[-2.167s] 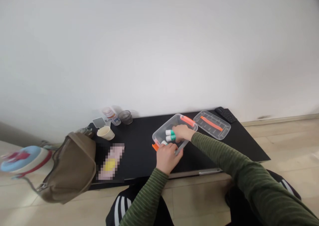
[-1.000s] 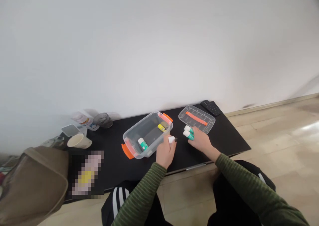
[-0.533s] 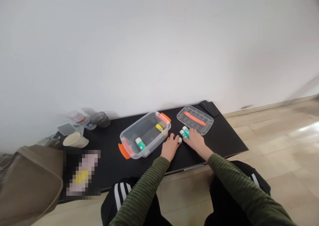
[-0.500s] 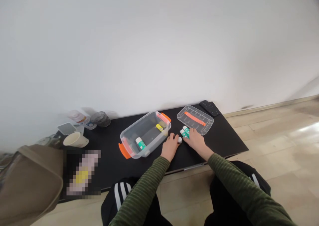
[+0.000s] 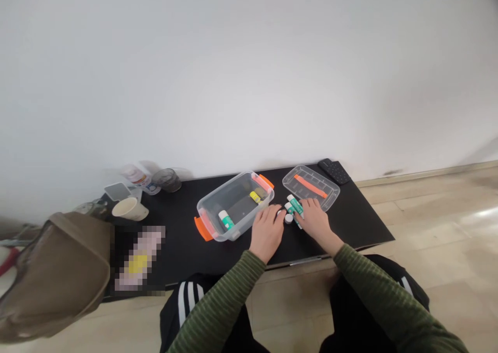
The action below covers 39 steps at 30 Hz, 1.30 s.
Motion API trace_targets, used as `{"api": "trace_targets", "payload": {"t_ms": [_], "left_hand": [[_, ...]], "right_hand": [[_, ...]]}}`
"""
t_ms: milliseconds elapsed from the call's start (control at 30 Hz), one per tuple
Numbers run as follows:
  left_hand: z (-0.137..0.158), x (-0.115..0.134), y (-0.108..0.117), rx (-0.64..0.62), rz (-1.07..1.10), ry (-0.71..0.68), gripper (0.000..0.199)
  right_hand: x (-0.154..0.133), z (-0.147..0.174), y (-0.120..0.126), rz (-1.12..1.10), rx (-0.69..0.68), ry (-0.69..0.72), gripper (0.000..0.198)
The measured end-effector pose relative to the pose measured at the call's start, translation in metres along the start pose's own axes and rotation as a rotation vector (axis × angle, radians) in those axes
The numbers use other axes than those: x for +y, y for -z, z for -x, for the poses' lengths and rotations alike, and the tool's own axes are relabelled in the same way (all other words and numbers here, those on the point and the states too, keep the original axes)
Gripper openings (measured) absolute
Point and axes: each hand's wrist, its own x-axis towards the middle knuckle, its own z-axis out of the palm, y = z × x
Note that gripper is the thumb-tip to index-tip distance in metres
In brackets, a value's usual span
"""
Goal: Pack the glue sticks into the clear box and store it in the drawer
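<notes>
My left hand [image 5: 267,232] rests on the table by the right side of a clear plastic box [image 5: 249,223], its bent fingers over something mostly hidden, with a bit of white showing at the fingertips. A round white cap [image 5: 288,218] sits between my hands. My right hand [image 5: 316,220] has its fingers curled over the near ends of two green glue sticks [image 5: 296,204] with white caps, lying side by side. Inside the box lie a green and white glue stick [image 5: 226,220] and a small yellow tube-like item [image 5: 256,197]. The box has orange latches and no lid on.
The clear lid [image 5: 330,188] with an orange handle lies behind my right hand, near a black keyboard-like object [image 5: 334,171]. At left are a paper cup [image 5: 130,209], a dark glass [image 5: 167,180], a white bottle [image 5: 140,179] and a brown bag [image 5: 58,270]. A wall stands behind.
My left hand has turned and its fingers extend further over the table by the caps. The right hand stays on the two glue sticks. The view has shifted slightly.
</notes>
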Motion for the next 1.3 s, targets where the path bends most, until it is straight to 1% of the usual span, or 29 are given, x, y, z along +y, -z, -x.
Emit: {"api": "trace_targets", "payload": {"t_ms": [67,100,167,267,333,367,400,467,533,567,600,633,667,700,733,833,900,967,1067,1200,1267,1300], "left_hand": [[0.005,-0.009,0.021,0.128,-0.055,0.065,0.033],[0.008,-0.016,0.03,0.167,-0.086,0.117,0.033],[0.015,-0.032,0.044,0.203,-0.133,0.215,0.033],[0.027,-0.053,0.055,0.194,-0.143,0.271,0.03],[0.036,-0.057,0.057,0.149,-0.127,0.275,0.025],[0.041,-0.057,0.058,0.119,-0.115,0.274,0.024],[0.045,-0.055,0.057,0.094,-0.104,0.271,0.023],[0.052,-0.05,0.056,0.069,-0.085,0.252,0.025],[0.056,-0.045,0.053,0.075,-0.08,0.223,0.027],[0.058,-0.043,0.052,0.085,-0.083,0.211,0.028],[0.059,-0.041,0.051,0.095,-0.085,0.197,0.028],[0.06,-0.039,0.05,0.105,-0.088,0.183,0.028],[0.061,-0.038,0.048,0.116,-0.092,0.168,0.028],[0.062,-0.036,0.047,0.126,-0.096,0.154,0.029],[0.063,-0.035,0.046,0.134,-0.099,0.139,0.029],[0.067,-0.031,0.044,0.137,-0.099,0.09,0.031],[0.069,-0.028,0.042,0.131,-0.097,0.056,0.033],[0.071,-0.026,0.042,0.131,-0.099,0.023,0.035],[0.073,-0.024,0.042,0.113,-0.096,0.005,0.034],[0.073,-0.023,0.042,0.081,-0.095,0.037,0.027],[0.073,-0.023,0.043,0.079,-0.094,0.04,0.021],[0.073,-0.023,0.043,0.077,-0.091,0.044,0.019]], "right_hand": [[-0.002,0.001,0.004,-0.064,0.047,0.074,0.029],[-0.003,0.0,0.006,-0.094,0.072,0.097,0.029],[-0.002,-0.001,0.008,-0.149,0.123,0.103,0.028],[0.003,-0.004,0.013,-0.245,0.185,0.031,0.026],[0.004,-0.005,0.019,-0.329,0.217,-0.009,0.025],[0.002,-0.006,0.023,-0.37,0.229,-0.007,0.025],[-0.003,-0.007,0.028,-0.406,0.24,0.012,0.025],[-0.021,-0.01,0.041,-0.452,0.266,0.099,0.025],[-0.05,-0.017,0.052,-0.451,0.278,0.233,0.025],[-0.067,-0.023,0.056,-0.43,0.261,0.309,0.025],[-0.086,-0.031,0.059,-0.391,0.218,0.374,0.025],[-0.104,-0.04,0.059,-0.329,0.135,0.429,0.025],[-0.122,-0.05,0.057,-0.246,0.022,0.455,0.025],[-0.137,-0.061,0.054,-0.138,-0.129,0.434,0.027],[-0.151,-0.072,0.048,-0.015,-0.306,0.359,0.029],[-0.177,-0.1,0.025,0.128,-0.514,0.214,0.026],[-0.187,-0.11,0.01,0.175,-0.611,0.168,0.026],[-0.197,-0.113,-0.003,0.202,-0.699,0.152,0.034],[-0.214,-0.106,-0.02,0.21,-0.825,0.171,0.046],[-0.233,-0.093,-0.041,0.278,-0.984,0.194,0.052],[-0.234,-0.089,-0.047,0.288,-1.012,0.205,0.052],[-0.233,-0.088,-0.048,0.28,-0.997,0.213,0.052]]}}
